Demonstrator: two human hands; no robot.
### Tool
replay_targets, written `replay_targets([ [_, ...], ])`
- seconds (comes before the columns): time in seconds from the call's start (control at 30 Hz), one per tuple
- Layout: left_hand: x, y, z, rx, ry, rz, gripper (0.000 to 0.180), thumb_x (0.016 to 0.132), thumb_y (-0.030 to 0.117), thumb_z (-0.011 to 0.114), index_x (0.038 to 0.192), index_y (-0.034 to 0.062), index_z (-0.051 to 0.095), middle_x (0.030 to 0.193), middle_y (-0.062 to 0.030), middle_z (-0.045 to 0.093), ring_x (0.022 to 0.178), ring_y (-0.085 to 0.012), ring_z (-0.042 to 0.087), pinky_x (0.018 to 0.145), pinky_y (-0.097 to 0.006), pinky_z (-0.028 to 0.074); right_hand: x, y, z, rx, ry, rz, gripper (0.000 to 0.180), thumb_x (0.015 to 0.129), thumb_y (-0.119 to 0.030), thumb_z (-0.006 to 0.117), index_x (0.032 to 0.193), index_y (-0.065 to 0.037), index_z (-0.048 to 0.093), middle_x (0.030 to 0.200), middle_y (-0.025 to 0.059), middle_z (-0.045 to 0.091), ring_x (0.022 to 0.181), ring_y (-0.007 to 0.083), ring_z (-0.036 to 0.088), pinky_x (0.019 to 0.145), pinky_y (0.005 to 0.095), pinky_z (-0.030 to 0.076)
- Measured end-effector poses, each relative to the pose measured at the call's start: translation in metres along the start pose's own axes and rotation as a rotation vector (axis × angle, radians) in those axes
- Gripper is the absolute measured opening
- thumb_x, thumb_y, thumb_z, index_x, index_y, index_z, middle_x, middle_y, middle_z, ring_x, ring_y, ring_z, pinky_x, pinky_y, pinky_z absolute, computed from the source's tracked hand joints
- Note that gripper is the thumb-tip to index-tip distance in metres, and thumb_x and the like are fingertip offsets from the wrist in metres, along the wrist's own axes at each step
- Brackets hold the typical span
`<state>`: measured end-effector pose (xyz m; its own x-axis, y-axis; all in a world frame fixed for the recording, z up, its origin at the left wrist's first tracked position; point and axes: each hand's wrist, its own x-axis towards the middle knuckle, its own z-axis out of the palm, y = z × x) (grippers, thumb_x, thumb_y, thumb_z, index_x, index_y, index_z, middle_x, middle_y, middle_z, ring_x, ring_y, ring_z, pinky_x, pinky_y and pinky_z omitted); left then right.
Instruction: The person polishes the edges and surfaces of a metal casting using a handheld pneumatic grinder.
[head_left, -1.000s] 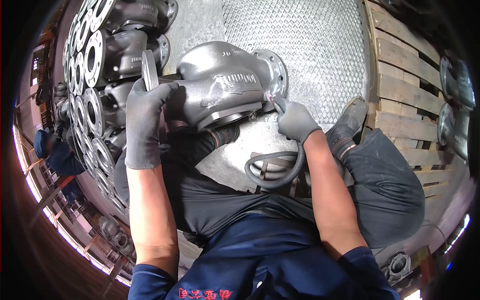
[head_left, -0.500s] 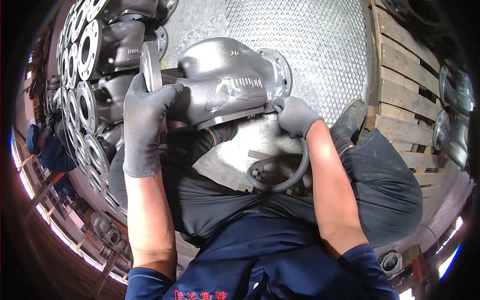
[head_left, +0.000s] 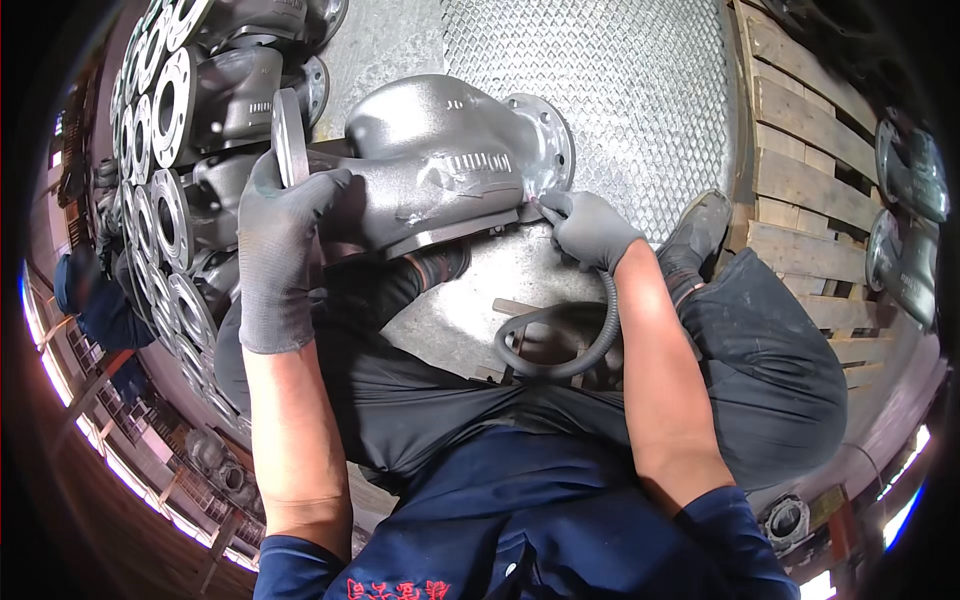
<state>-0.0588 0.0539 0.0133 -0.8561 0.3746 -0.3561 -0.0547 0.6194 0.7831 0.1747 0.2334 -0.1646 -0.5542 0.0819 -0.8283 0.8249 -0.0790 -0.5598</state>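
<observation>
Left hand [head_left: 285, 255] steadies the grey valve body [head_left: 430, 165], fingers wrapped round its near flange. Right hand [head_left: 590, 230] pinches a hosed tool [head_left: 545, 212], tip at the right flange; work along that seam appears under way, calling for steady tracking.

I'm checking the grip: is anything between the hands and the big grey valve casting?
Nothing visible apart from the gloves: the left hand rests on the valve casting by its flange, and the right hand presses a hose-fed tool against its other end.

Foundry workshop: stacked cast valve bodies [head_left: 170, 150]

tool tip [head_left: 537, 203] hidden by right hand [head_left: 590, 228]
</observation>
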Motion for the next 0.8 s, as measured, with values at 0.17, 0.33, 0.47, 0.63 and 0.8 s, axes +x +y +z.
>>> replay_targets([
  [0.17, 0.001, 0.002, -0.001, 0.057, -0.042, -0.025, 0.032, 0.087, 0.01, 0.076, 0.117, -0.0017, 0.072, 0.097, -0.0037, 0.073, 0.086, -0.0102, 0.065, 0.081, -0.026, 0.051, 0.006, 0.006, 0.002, -0.126, 0.039, -0.083, 0.042, 0.096, -0.01, 0.052, 0.134, -0.009, 0.07, 0.099, 0.0276, 0.075, 0.081, 0.0362, 0.075, 0.07, 0.0445, 0.06],
  [0.33, 0.001, -0.001, -0.003, 0.096, -0.03, -0.027, 0.032, 0.087, 0.011, 0.076, 0.116, -0.0023, 0.071, 0.098, -0.0043, 0.074, 0.086, -0.0111, 0.067, 0.082, -0.027, 0.052, 0.002, 0.005, 0.025, -0.303, 0.161, -0.174, 0.046, 0.092, -0.007, 0.051, 0.133, -0.001, 0.07, 0.11, 0.0314, 0.074, 0.106, 0.0465, 0.072, 0.095, 0.0479, 0.058],
  [0.47, 0.002, -0.002, 0.001, -0.031, 0.0, -0.035, 0.034, 0.082, 0.008, 0.083, 0.11, -0.0048, 0.069, 0.09, -0.0044, 0.072, 0.077, -0.0098, 0.064, 0.072, -0.025, 0.051, -0.005, 0.006, 0.035, -0.302, 0.113, -0.158, 0.045, 0.092, -0.007, 0.051, 0.133, 0.001, 0.069, 0.12, 0.0336, 0.071, 0.118, 0.0471, 0.067, 0.104, 0.0482, 0.054],
  [0.63, 0.002, 0.0, -0.002, -0.013, 0.043, -0.072, 0.036, 0.083, 0.01, 0.084, 0.111, -0.0055, 0.068, 0.09, -0.0052, 0.072, 0.079, -0.0109, 0.066, 0.074, -0.025, 0.052, -0.012, 0.01, 0.027, -0.33, 0.133, -0.158, 0.045, 0.091, -0.006, 0.05, 0.132, 0.002, 0.069, 0.122, 0.0324, 0.071, 0.118, 0.0457, 0.067, 0.104, 0.0486, 0.053],
  [0.8, 0.003, -0.014, -0.007, -0.134, 0.026, -0.066, 0.046, 0.083, 0.009, 0.085, 0.121, -0.0069, 0.065, 0.094, -0.0074, 0.073, 0.08, -0.0128, 0.068, 0.074, -0.027, 0.055, -0.018, -0.012, 0.014, -0.209, 0.157, -0.115, 0.046, 0.095, -0.009, 0.05, 0.138, -0.006, 0.068, 0.098, 0.0257, 0.073, 0.089, 0.0371, 0.07, 0.081, 0.0452, 0.055],
])
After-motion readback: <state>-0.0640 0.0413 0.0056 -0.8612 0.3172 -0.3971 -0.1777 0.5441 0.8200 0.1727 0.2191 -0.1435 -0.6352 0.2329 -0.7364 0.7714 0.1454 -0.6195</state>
